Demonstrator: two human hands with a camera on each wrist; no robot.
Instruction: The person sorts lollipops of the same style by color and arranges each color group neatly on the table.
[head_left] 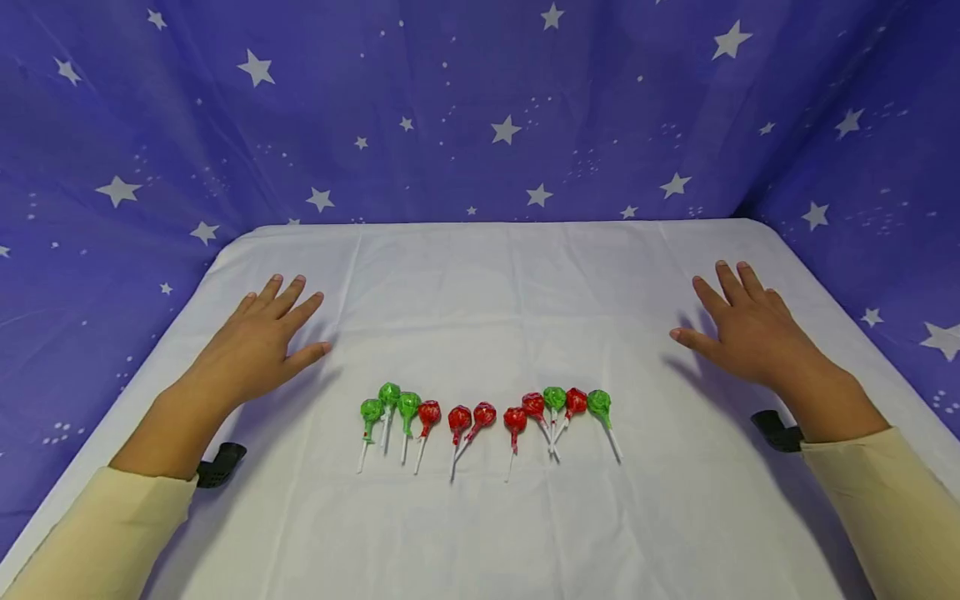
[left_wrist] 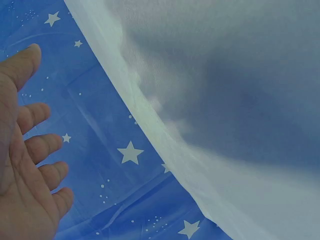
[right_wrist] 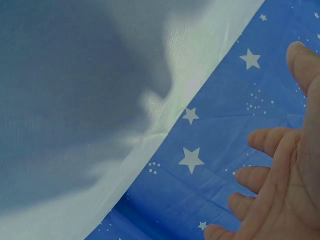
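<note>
A row of wrapped lollipops with white sticks lies across the middle of the white-covered table in the head view. Several are green, including a leftmost green lollipop (head_left: 371, 410) and a rightmost green lollipop (head_left: 599, 402); the others are red, such as a red lollipop (head_left: 515, 419) near the centre. Some sticks cross, as under the right-hand cluster. My left hand (head_left: 258, 346) hovers left of the row, palm down with fingers spread. To the right of the row, my right hand (head_left: 750, 333) is held likewise. Both hold nothing; the wrist views show their palms and loosely extended fingers.
A white cloth (head_left: 480, 292) covers the table and has faint creases. Behind and at both sides hangs a blue curtain (head_left: 450, 100) with white stars. Black wrist-worn devices show at the left wrist (head_left: 221, 465) and right wrist (head_left: 777, 431).
</note>
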